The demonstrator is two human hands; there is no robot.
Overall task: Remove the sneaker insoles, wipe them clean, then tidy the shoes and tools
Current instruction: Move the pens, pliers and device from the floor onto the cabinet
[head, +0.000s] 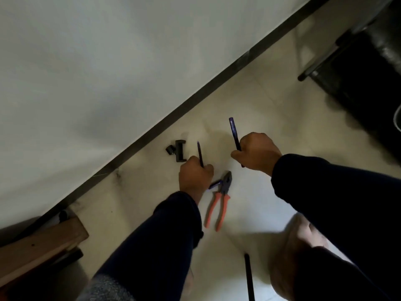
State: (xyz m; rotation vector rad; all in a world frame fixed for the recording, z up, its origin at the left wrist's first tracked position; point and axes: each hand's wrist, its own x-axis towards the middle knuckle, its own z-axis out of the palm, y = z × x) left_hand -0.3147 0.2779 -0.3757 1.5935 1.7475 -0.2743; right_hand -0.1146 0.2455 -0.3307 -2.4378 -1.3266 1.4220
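My left hand (195, 174) grips a thin dark purple pointed tool (200, 153), whose tip sticks up past the knuckles and whose butt end shows below the fist. My right hand (257, 152) grips a second, thicker purple tool (234, 133), which slants up and to the left out of the fist. Both fists hover over the pale floor tiles. Pliers with orange handles (219, 203) lie on the floor just below and between the hands. No sneakers or insoles are in view.
A small black clamp-like bracket (179, 150) lies on the floor by the dark baseboard (173, 114) of the white wall. A wooden piece (41, 242) sits at lower left. Black furniture (364, 68) stands at upper right. A thin black rod (248, 276) lies at the bottom.
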